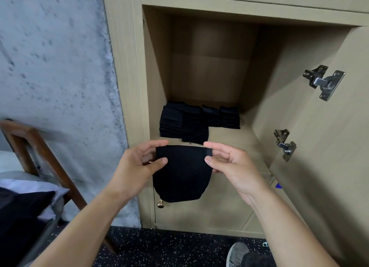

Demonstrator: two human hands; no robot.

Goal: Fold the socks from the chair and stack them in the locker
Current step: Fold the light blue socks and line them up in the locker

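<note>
Folded black sock (182, 173) pinched at top corners, left hand (137, 167) and right hand (229, 163), frame centre. Sock stacks (199, 120) already in locker (229, 135). Placement pending.

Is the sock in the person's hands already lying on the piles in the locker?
No, the sock hangs in front of the locker, pinched by the left hand and right hand, below the piles.
</note>
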